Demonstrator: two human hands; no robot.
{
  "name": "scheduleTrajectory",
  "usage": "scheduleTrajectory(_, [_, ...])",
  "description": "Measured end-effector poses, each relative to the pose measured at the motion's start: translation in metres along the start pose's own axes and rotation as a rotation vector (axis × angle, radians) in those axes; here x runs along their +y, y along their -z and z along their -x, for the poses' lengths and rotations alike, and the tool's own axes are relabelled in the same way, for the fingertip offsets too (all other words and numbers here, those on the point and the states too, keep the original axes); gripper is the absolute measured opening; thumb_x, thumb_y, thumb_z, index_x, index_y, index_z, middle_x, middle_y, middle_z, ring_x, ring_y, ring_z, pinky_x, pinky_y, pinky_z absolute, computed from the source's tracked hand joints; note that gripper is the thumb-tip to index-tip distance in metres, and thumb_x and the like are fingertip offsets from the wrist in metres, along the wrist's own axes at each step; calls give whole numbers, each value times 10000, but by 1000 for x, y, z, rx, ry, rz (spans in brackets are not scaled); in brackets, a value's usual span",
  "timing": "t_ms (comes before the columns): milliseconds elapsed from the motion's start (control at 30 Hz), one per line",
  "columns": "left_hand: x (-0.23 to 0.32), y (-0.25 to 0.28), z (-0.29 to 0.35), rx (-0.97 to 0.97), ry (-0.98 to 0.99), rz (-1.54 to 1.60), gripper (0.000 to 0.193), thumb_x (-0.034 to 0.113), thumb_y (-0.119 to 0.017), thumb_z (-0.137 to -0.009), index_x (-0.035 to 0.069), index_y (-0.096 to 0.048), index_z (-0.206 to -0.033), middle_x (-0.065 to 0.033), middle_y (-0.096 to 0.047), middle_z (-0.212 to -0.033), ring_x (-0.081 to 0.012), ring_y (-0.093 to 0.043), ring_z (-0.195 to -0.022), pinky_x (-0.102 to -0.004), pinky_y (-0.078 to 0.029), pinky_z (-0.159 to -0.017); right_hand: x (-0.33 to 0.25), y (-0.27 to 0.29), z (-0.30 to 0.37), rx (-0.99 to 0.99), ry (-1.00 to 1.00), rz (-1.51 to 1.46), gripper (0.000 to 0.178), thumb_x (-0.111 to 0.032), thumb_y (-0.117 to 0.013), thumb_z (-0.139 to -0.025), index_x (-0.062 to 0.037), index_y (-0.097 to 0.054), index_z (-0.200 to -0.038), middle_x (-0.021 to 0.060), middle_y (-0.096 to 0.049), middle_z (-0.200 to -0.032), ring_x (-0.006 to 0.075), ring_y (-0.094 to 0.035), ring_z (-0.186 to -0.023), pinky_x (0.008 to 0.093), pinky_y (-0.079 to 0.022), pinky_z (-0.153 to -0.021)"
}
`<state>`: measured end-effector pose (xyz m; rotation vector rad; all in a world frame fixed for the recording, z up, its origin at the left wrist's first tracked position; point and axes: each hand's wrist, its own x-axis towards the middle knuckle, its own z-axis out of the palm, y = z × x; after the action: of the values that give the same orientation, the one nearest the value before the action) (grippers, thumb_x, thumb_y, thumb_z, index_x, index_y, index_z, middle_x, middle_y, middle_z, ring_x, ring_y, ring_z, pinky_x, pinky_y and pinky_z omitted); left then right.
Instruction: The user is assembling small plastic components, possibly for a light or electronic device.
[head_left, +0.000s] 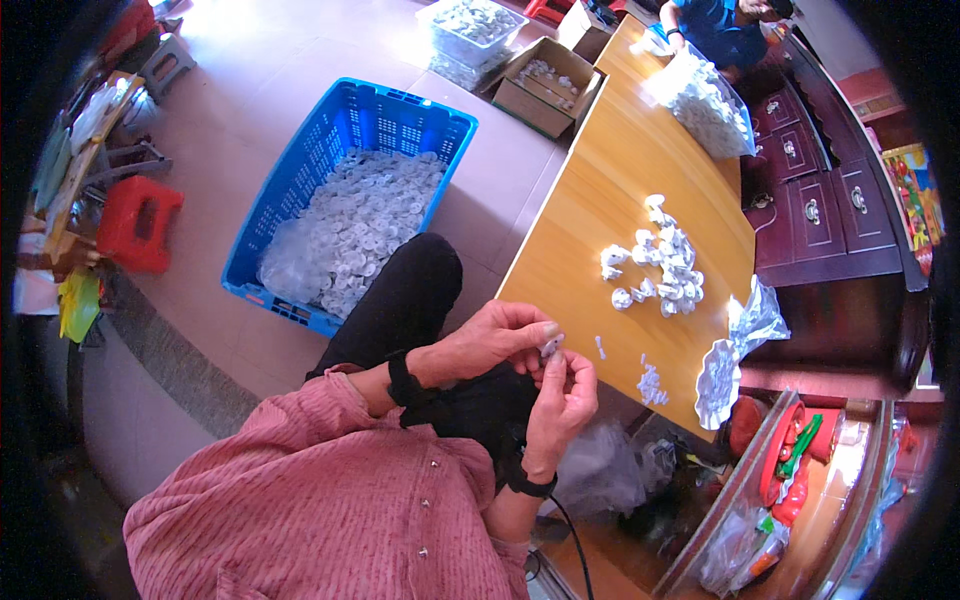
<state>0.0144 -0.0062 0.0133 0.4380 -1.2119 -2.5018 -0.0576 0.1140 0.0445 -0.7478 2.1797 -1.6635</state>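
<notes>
In front of my lap, beside the table's near edge, both hands meet at a small white plastic piece (551,346). My left hand (492,338) pinches it from the left, thumb and fingers closed. My right hand (562,402) grips it from below with thumb and fingertips; the fingers cover much of its shape. On the wooden table (590,200) to the right lies a loose pile of white knob-like plastic parts (678,272). Nearer to me are several small white pegs (650,384). A wavy-edged white dish (716,388) with small pieces sits near the table's right edge.
A blue crate (262,195) of white parts stands on the floor at left. Beyond are a cardboard box (533,107) and clear tub (430,30). A full plastic bag (705,105) lies near another person (715,30). Dark drawers (800,215) border the table.
</notes>
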Motion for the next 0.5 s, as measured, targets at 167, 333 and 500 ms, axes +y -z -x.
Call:
scheduleTrajectory(167, [3,6,1,17,-30,-69,280,285,-583,-1010,26,-683,-1047,9,-665,-832,-65,-625,-683,-211,-502,-597,1,1,0,-7,2,85,173,-150,-629,-973,21,-614,-951,51,-643,-809,109,-599,-694,264,-488,-626])
scheduleTrajectory(333, [18,23,2,195,-77,-51,291,282,-604,-999,11,-685,-1069,-6,-663,-823,-60,-617,-677,-203,-504,-594,5,5,-3,57,2,130,157,-139,-638,-959,18,-628,-961,43,-634,-805,108,-587,-676,258,-484,-633])
scheduleTrajectory(500, [16,54,-5,441,-176,21,272,264,-611,-994,23,-668,-1109,-5,-657,-862,-71,-619,-711,-212,-507,-630,15,9,2,69,61,210,150,-124,-641,-947,25,-639,-969,37,-634,-812,109,-582,-659,256,-485,-638])
